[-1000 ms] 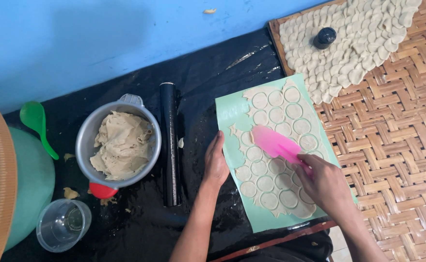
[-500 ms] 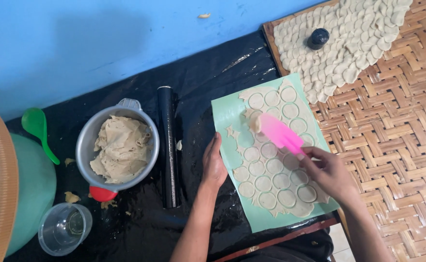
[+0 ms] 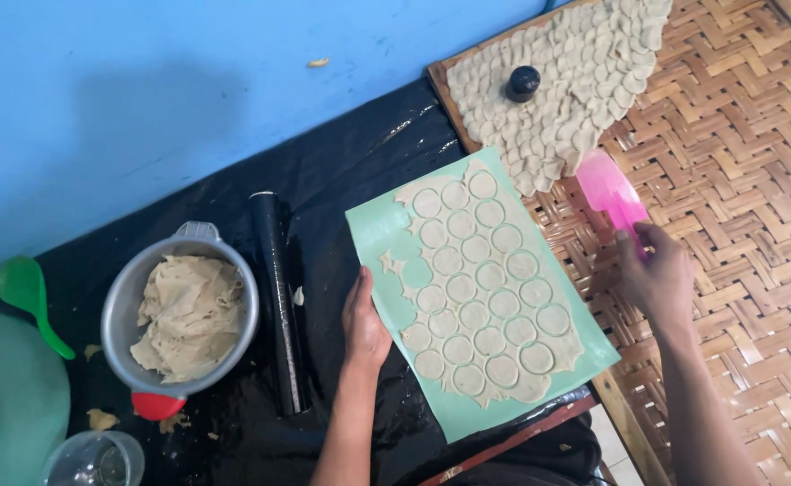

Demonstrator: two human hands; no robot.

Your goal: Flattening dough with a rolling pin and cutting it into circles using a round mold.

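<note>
The dough sheet (image 3: 481, 297), scored with rounds, is lying on a green mat (image 3: 373, 229) over black plastic. The left hand (image 3: 364, 324) is pressing flat and open on the mat's edge; keeping it pinned should prevent sliding. The right hand (image 3: 656, 279) is gripping a pink scraper (image 3: 610, 191). A metal bowl (image 3: 116, 297) is holding dough scraps.

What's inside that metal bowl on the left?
The metal bowl holds a crumpled heap of dough scraps. The heap covers the bowl's bottom, so anything beneath stays hidden.
</note>
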